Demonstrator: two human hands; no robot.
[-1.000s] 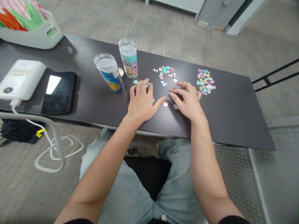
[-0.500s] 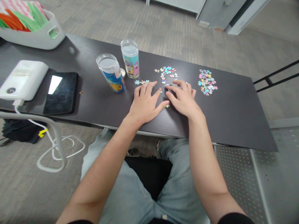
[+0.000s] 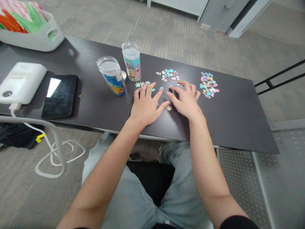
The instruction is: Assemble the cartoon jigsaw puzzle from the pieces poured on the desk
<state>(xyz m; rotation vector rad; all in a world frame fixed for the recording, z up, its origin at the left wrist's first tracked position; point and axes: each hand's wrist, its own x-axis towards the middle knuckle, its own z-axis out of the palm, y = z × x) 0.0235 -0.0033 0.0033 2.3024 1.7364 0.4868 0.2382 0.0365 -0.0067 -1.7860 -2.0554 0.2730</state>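
Note:
My left hand [image 3: 146,106] lies palm down on the dark table with its fingers spread, touching or just over a few small jigsaw pieces. Opposite it, my right hand [image 3: 185,98] rests with its fingers apart and the index fingertip on a jigsaw piece [image 3: 171,86]. One loose piece [image 3: 169,108] lies between the two thumbs. Beyond the hands is a loose cluster of jigsaw pieces [image 3: 168,73]. Several more pieces [image 3: 142,84] sit just past my left fingertips. Further right lies a denser patch of pastel jigsaw pieces [image 3: 209,85]. Some pieces are hidden under my hands.
Two clear jars with cartoon labels, a blue one [image 3: 113,77] and a light one [image 3: 132,63], stand left of the pieces, a round lid [image 3: 124,75] by them. Further left are a black phone [image 3: 59,96], a white power bank [image 3: 20,83] with a cable, and a white basket [image 3: 47,39].
My fingers have shifted slightly among the pieces. A few pieces between the hands now lie differently, with more showing near the left fingertips. The whole view has moved a little.

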